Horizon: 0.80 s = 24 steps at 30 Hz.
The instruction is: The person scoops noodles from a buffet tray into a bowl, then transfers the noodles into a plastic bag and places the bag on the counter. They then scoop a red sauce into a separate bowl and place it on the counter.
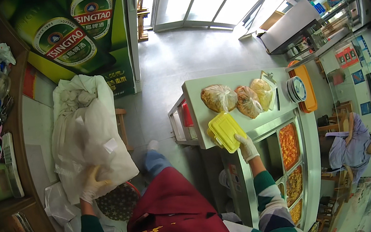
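Note:
My right hand (246,146), in a thin glove, grips the lower right edge of a closed yellow foam takeaway box (227,131) at the near corner of the counter. My left hand (93,184), also gloved, has its fingers spread at the near end of a large translucent plastic bag (92,139); whether it pinches the plastic cannot be made out. Three tied plastic bags of food lie beyond the box: a brownish one (218,97), a reddish one (248,101) and a yellow one (261,91). A clipboard (271,86) with a dark pen lies beside them.
Metal food trays (289,146) are set into the counter at right, with stacked plates (296,89) and orange trays (304,88) beyond. A round patterned stool seat (119,202) stands below the bag. Behind the glass at right sits a person (352,149). A wooden shelf (23,103) borders the left.

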Each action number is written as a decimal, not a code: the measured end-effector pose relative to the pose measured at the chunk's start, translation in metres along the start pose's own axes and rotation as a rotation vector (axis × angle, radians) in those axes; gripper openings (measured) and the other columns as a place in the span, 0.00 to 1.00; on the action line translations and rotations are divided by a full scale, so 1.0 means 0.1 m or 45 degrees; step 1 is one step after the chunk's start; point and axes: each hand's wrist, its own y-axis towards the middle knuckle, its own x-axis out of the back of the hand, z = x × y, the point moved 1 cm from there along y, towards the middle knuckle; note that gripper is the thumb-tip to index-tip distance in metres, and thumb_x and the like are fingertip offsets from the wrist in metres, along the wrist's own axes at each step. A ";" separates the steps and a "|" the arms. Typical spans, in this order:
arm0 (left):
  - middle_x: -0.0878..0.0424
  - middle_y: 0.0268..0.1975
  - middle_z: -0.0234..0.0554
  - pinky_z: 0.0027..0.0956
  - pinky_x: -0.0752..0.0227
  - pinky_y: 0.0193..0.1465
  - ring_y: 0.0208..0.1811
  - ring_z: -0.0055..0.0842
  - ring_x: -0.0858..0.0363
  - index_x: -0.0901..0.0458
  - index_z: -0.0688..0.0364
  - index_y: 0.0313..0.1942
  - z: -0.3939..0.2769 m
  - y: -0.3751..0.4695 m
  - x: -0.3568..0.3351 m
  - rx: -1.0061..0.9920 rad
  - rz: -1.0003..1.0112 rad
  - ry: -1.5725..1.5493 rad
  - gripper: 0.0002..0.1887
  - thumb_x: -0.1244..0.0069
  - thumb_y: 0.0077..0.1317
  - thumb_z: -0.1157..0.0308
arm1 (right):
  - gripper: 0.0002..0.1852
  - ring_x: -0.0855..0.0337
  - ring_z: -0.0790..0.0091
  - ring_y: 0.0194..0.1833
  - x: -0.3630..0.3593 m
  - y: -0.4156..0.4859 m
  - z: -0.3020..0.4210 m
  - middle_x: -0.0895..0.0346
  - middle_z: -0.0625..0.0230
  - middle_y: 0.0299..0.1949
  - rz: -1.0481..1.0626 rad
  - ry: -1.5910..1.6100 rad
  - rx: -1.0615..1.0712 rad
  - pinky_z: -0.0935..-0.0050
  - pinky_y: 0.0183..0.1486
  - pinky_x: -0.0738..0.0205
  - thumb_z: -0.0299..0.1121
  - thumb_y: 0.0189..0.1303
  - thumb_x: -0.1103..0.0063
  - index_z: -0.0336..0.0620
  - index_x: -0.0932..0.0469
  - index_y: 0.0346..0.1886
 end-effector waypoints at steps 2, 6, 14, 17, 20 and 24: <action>0.33 0.65 0.55 0.43 0.37 0.66 0.67 0.45 0.34 0.32 0.63 0.64 0.13 0.05 0.20 0.209 -0.046 -0.153 0.38 0.35 0.56 0.60 | 0.29 0.21 0.67 0.55 0.11 0.13 -0.02 0.22 0.62 0.56 0.037 -0.082 -0.025 0.69 0.58 0.30 0.36 0.59 0.34 0.33 0.29 0.61; 0.29 0.62 0.57 0.43 0.33 0.64 0.64 0.45 0.30 0.30 0.65 0.62 0.19 0.07 0.48 0.431 -0.433 0.109 0.32 0.40 0.62 0.59 | 0.22 0.17 0.70 0.45 0.30 0.39 -0.04 0.17 0.63 0.46 -0.084 0.005 0.004 0.72 0.51 0.26 0.33 0.56 0.30 0.33 0.22 0.53; 0.27 0.59 0.61 0.45 0.35 0.64 0.61 0.48 0.29 0.30 0.68 0.60 -0.11 -0.13 -0.07 0.233 -0.871 0.401 0.31 0.40 0.60 0.62 | 0.22 0.20 0.71 0.48 0.50 0.64 0.04 0.22 0.62 0.49 -0.182 -0.286 0.085 0.74 0.50 0.26 0.37 0.63 0.37 0.34 0.27 0.56; 0.28 0.59 0.61 0.45 0.36 0.65 0.62 0.48 0.30 0.30 0.68 0.59 -0.10 -0.03 -0.25 0.326 -1.050 0.126 0.30 0.40 0.60 0.64 | 0.27 0.23 0.67 0.51 0.52 0.56 0.10 0.25 0.58 0.54 -0.158 -0.185 0.196 0.71 0.53 0.28 0.38 0.63 0.37 0.32 0.30 0.61; 0.30 0.61 0.62 0.44 0.37 0.65 0.63 0.49 0.32 0.31 0.69 0.59 0.09 0.11 -0.38 0.385 -1.445 -0.271 0.29 0.41 0.60 0.65 | 0.30 0.31 0.63 0.60 0.53 0.36 0.26 0.33 0.54 0.62 -0.353 -0.481 0.296 0.65 0.64 0.38 0.39 0.64 0.38 0.34 0.34 0.65; 0.33 0.64 0.63 0.43 0.36 0.65 0.64 0.48 0.33 0.31 0.69 0.59 0.45 0.18 -0.25 0.402 -1.747 0.353 0.32 0.40 0.59 0.60 | 0.23 0.28 0.66 0.56 0.26 -0.01 0.56 0.28 0.61 0.57 -0.400 -0.518 0.580 0.70 0.61 0.34 0.32 0.66 0.41 0.35 0.31 0.61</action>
